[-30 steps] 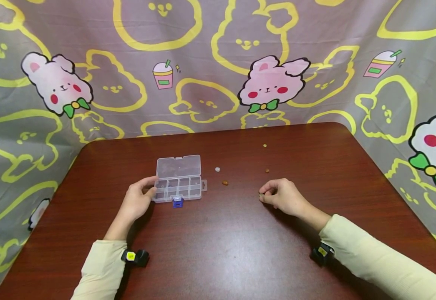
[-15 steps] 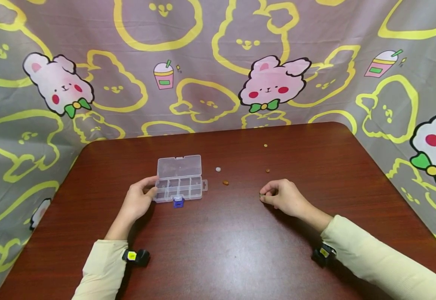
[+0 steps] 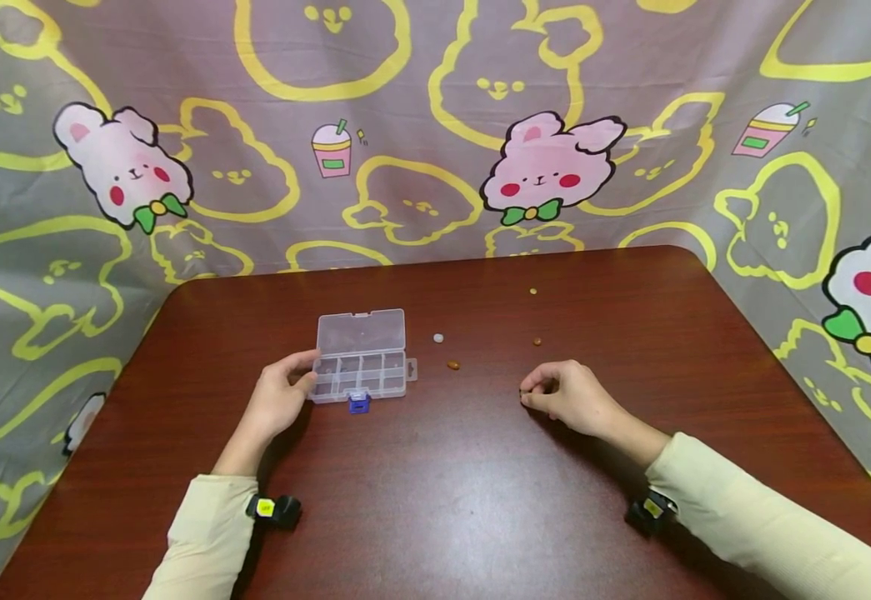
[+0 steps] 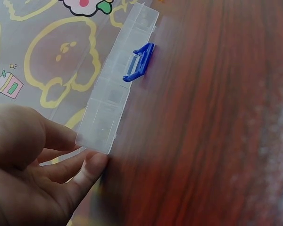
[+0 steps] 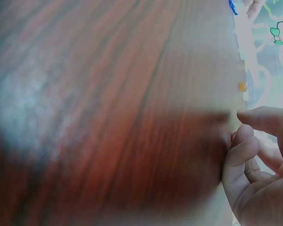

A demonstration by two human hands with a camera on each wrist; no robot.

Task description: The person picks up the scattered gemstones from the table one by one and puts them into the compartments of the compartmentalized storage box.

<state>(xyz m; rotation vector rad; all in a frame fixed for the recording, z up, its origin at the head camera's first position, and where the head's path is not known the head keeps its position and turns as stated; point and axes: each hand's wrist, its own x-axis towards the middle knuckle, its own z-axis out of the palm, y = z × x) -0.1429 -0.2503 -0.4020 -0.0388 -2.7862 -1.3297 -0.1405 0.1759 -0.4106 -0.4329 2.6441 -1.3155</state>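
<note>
A clear plastic compartment box (image 3: 361, 379), lid raised, sits left of centre on the table; its blue latch (image 4: 140, 63) hangs at the front. My left hand (image 3: 280, 397) pinches the box's left end, the thumb at the front corner and fingers behind, as the left wrist view shows. To the right, my right hand (image 3: 572, 396) is at the tabletop with thumb and fingertips around a small dark pill-like piece (image 3: 522, 394), mostly hidden by the fingers. Between hand and box lie a brown oval softgel (image 3: 453, 365) and a white tablet (image 3: 438, 338).
Beyond my right hand lie a small brown pill (image 3: 537, 342) and, farther back, a tiny yellow pill (image 3: 533, 291). The dark red-brown table (image 3: 435, 500) ends at a patterned cloth (image 3: 420, 133) at the back and sides.
The whole head view shifts slightly to the right. Both hands keep their places by the box and the small piece; less of that piece shows between the right fingertips now.
</note>
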